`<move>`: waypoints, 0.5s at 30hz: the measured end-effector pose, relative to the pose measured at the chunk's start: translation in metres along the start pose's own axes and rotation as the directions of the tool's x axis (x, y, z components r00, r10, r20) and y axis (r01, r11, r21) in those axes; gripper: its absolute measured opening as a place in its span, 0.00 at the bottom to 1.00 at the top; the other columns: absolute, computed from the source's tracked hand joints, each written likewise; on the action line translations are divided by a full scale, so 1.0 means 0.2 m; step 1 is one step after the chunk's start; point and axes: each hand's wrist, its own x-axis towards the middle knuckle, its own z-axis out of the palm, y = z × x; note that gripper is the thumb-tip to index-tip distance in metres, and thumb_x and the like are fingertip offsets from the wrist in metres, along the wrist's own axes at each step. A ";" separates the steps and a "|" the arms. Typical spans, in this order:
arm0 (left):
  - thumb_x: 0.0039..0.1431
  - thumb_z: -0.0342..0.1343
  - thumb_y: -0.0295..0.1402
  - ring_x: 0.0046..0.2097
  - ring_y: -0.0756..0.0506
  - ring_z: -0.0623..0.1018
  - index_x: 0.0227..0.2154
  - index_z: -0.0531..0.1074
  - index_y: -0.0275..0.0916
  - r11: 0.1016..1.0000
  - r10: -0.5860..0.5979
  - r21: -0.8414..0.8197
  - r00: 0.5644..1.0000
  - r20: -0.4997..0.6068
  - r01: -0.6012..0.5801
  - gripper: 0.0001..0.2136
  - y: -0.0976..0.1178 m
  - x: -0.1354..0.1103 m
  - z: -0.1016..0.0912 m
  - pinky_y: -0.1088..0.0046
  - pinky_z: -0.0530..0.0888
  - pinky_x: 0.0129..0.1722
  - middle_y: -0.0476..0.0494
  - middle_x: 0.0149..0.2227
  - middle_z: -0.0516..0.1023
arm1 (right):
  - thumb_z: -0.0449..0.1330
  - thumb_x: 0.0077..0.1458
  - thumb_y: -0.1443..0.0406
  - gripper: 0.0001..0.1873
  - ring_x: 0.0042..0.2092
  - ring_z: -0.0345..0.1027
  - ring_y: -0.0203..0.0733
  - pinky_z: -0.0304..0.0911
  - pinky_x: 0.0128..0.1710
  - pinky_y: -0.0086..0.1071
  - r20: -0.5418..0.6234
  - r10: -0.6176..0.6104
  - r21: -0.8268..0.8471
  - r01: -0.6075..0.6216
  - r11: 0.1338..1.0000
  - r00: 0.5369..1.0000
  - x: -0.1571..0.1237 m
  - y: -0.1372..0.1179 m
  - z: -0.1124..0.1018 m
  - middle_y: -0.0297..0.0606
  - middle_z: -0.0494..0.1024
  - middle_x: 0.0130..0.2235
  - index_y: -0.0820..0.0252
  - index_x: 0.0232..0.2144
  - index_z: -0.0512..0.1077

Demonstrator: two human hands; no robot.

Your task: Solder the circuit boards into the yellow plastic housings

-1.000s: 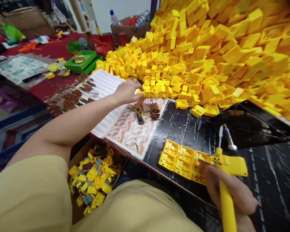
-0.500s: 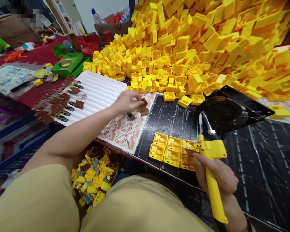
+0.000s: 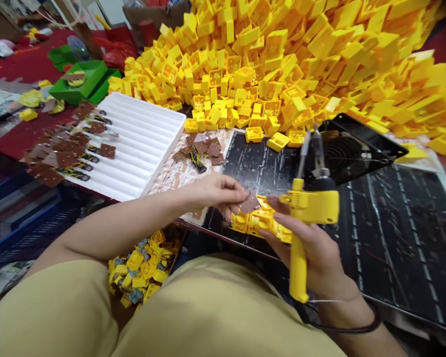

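My left hand (image 3: pixel 225 193) pinches a small brown circuit board (image 3: pixel 250 203) over a block of yellow plastic cases (image 3: pixel 258 224) near the table's front edge. Opposite it, my right hand (image 3: pixel 317 245) has a yellow soldering gun (image 3: pixel 315 206) lodged in its grip, metal tip pointing up and away. The fingers of that hand reach out over the right side of the cases and partly hide them. Just beyond my left hand lies a small heap of brown boards (image 3: pixel 208 145) with yellow wires and a dark round part.
A huge pile of yellow cases (image 3: pixel 241 64) rises behind the work surface. At left, a white ridged foam sheet (image 3: pixel 139 131) bears wired boards (image 3: pixel 65 148). A black fan (image 3: pixel 351 148) stands at right. Below the edge sits a heap of filled yellow cases (image 3: pixel 144 267).
My left hand has come from the brown board heap toward me and to the right, carrying one board. My right hand with the soldering gun has shifted left over the cases. The view has tilted slightly.
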 end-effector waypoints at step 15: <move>0.56 0.63 0.42 0.64 0.41 0.71 0.49 0.79 0.47 0.920 0.338 0.280 0.915 -0.219 -0.273 0.18 -0.18 -0.12 0.18 0.61 0.64 0.67 0.43 0.60 0.75 | 0.67 0.56 0.71 0.16 0.34 0.78 0.34 0.76 0.38 0.24 -0.140 0.179 0.024 -0.178 0.984 0.974 0.08 -0.13 -0.02 0.30 0.81 0.38 0.56 0.45 0.70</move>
